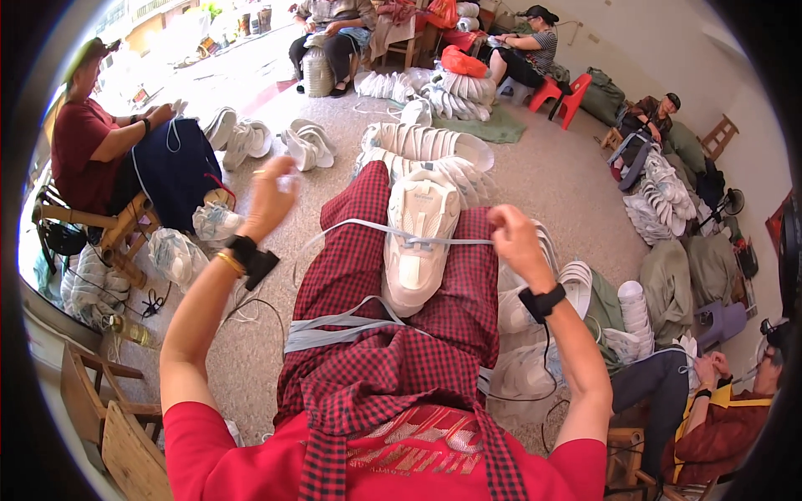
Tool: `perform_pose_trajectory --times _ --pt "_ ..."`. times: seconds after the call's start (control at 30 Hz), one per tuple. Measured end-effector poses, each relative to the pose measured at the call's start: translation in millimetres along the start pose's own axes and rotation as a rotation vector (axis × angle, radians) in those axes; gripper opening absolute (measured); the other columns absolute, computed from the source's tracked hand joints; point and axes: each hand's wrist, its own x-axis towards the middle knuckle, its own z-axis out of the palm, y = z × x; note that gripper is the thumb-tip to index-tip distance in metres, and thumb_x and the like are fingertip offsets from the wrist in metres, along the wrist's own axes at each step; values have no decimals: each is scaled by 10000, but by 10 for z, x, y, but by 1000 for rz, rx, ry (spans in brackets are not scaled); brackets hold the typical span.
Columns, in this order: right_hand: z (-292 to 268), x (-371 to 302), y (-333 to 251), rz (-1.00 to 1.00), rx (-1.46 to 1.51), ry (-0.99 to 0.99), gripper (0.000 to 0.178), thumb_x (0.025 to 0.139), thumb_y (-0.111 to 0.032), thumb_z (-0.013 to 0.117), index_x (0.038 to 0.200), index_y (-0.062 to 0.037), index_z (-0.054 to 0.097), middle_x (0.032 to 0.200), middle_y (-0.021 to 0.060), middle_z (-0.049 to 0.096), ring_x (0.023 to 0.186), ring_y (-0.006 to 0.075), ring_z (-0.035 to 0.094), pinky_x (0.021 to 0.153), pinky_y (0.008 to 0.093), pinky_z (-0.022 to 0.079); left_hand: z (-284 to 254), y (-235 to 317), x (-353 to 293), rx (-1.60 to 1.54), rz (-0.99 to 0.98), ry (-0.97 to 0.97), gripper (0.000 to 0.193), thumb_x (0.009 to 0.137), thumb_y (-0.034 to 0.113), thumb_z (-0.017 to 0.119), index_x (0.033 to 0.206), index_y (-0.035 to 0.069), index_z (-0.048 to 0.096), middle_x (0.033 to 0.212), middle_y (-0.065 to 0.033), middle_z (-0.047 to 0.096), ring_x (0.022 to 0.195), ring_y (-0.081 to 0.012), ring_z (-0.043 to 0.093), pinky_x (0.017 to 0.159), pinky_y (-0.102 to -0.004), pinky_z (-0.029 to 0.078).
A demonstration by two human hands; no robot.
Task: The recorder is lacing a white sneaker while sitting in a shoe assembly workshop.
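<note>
A white sneaker (422, 238) lies between my thighs on a red-and-black checked apron (351, 267), its toe toward me. Across its upper runs a pale grey shoelace (455, 241). My right hand (516, 242) pinches that lace just right of the shoe and pulls it straight. The other side of the lace curves loosely away to the left and droops. Raised to the left of the shoe, my left hand (271, 200) has curled fingers, a little blurred; what they hold cannot be made out. A bundle of grey laces (338, 326) lies across my lap.
White shoes strung in a row (426, 146) lie beyond my knees, with stacked shoes (576, 284) at my right. Co-workers sit around, one in a dark red shirt (92, 138) at left. A red chair (572, 98) and green sacks (668, 275) stand rightward; a wooden chair (96, 376) is near left.
</note>
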Motion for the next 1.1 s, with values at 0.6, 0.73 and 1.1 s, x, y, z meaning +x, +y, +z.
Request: perform_pose_trajectory --times 0.6,0.73,1.1 --pt "-782 -188 50 -411 -440 -221 119 918 -86 528 983 -54 623 886 130 640 733 327 654 634 409 534 -475 339 -73 228 524 -405 174 872 42 575 1032 79 633 908 -120 624 791 -308 657 637 -391 526" --pt "-2023 -444 111 -188 -639 -52 176 940 -82 481 1008 -31 634 969 167 664 811 373 654 687 436 531 -1630 45 -5 352 369 -172 216 865 -35 556 1048 48 635 956 -130 638 849 -317 667 693 -365 542" --pt "-5070 -1698 -253 122 -1384 359 246 980 -133 459 1045 36 626 1016 186 650 945 331 625 832 410 489 -4944 -692 -506 848 165 391 283 1040 108 450 1270 81 611 1202 -96 667 1124 -231 635 939 -338 494"
